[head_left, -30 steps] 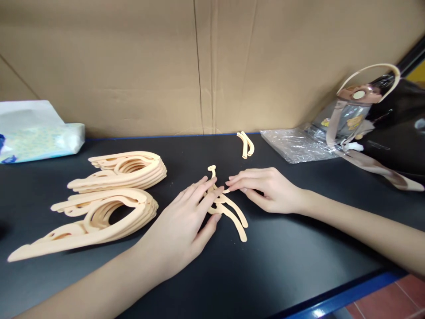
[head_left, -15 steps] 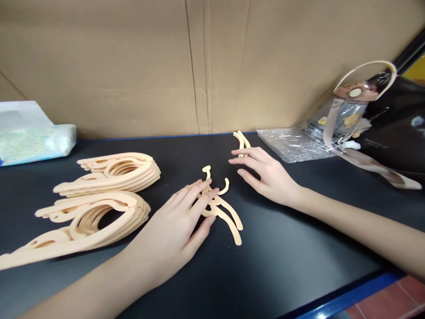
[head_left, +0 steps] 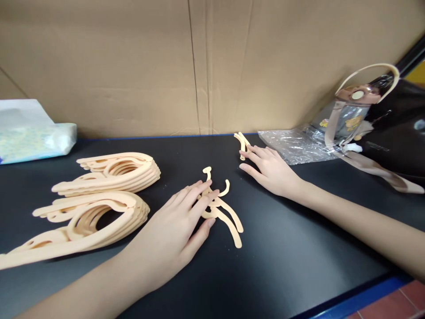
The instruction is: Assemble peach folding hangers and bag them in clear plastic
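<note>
My left hand (head_left: pixel 181 221) lies with outstretched fingers over a beige plastic folding hanger (head_left: pixel 229 223) on the black table. Curved arms stick out to the right from under the fingers, and a knobbed end shows above them. The hanger's middle is hidden by that hand. A loose curved hook piece (head_left: pixel 226 188) lies just right of my left fingertips. Farther back, my right hand (head_left: pixel 270 170) has its fingers apart, with the fingertips at a small group of slim beige pieces (head_left: pixel 242 141). Whether they touch these pieces is hard to tell.
Two stacks of beige curved hanger parts (head_left: pixel 109 221) lie at the left. A tissue pack (head_left: pixel 36 137) sits behind them. Back right are a clear plastic bag (head_left: pixel 295 144), a strapped water bottle (head_left: pixel 355 110) and a black bag (head_left: pixel 395 128). A cardboard wall (head_left: pixel 133 66) closes the back.
My right hand has moved slightly right and away from me, its fingertips now at the right side of the slim pieces. My left hand stays on the hanger.
</note>
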Demonstrator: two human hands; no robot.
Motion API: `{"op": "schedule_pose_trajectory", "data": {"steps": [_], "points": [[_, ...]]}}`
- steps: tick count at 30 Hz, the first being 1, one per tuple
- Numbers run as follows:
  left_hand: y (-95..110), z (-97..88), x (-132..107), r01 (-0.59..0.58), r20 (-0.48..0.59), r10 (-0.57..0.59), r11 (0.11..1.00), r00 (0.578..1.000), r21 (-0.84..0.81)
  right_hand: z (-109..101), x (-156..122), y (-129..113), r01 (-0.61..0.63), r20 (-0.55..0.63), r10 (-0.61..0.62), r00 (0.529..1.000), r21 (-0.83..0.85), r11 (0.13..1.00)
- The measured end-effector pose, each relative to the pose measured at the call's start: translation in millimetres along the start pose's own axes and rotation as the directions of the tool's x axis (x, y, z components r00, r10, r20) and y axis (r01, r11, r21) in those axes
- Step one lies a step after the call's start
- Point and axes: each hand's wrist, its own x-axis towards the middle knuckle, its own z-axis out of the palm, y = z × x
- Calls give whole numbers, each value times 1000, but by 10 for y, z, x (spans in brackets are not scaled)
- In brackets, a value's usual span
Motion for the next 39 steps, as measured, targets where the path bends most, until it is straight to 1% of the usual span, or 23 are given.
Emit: {"op": "schedule_pose_trajectory", "data": {"steps": [3,7,9,12,19,24,29,33,37,39], "points": [[-5,3,-4,11,14,-11,1000,1000,-14,-15,6,-8,6,-53,-1,999,94,996],[-6,1,-10,13,22,-13,1000,1000,-2,-41,8,-2,13,-80,12,997,304,953],[-2,-4,-10,7,21,-7,1000,1000,-2,-52,5,-2,55,-93,-20,995,389,920],[3,-15,-6,-4,15,5,1000,1000,-15,-68,1,-15,132,-114,-90,989,445,886],[-3,-27,12,-52,12,52,998,999,-24,-111,-19,-76,269,-119,-242,963,477,837],[25,-64,4,-158,16,160,983,987,-90,-147,-68,-134,355,-105,-353,929,515,780],[54,-114,-5,-248,62,259,957,964,-150,-185,-127,-220,394,-82,-418,905,530,751],[60,-131,-9,-296,77,312,940,947,-168,-204,-149,-261,458,-98,-471,877,473,753],[73,-145,-2,-345,79,358,927,930,-145,-214,-157,-264,525,-135,-520,843,413,744],[86,-152,-6,-365,62,375,922,925,-129,-222,-170,-276,579,-164,-563,810,376,724]]}}
